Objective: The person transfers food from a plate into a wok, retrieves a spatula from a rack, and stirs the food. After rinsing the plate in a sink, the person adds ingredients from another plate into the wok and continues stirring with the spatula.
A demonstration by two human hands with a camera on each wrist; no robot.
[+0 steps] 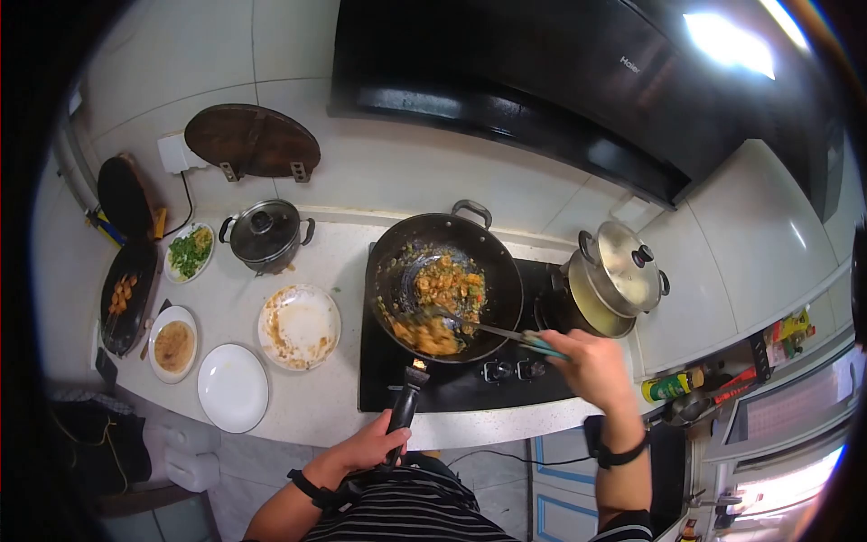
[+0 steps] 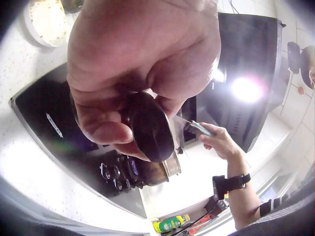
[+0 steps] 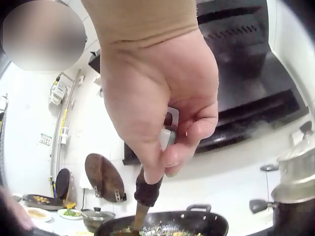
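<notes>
A black wok [image 1: 497,271] sits on the gas hob [image 1: 433,395], holding chunky orange-brown food [image 1: 447,291] in sauce with bits of green. My left hand [image 1: 368,444] grips the wok's black handle [image 1: 408,397]; the left wrist view shows the fingers [image 2: 106,132] wrapped round the handle's end [image 2: 150,130]. From the right, my right hand [image 1: 591,366] holds a spatula [image 1: 492,329] by its teal-ended handle, thumb and fingers curled round it. The spatula's blade lies in the food at the wok's near side, blurred and partly covered.
Right of the wok stands a lidded steel pot [image 1: 623,271]. On the left counter are a lidded dark pot [image 1: 264,242], a sauce-smeared plate [image 1: 301,316], a white plate [image 1: 233,388], a plate of greens [image 1: 206,242] and an open electric griddle [image 1: 135,271]. A range hood [image 1: 506,108] hangs above.
</notes>
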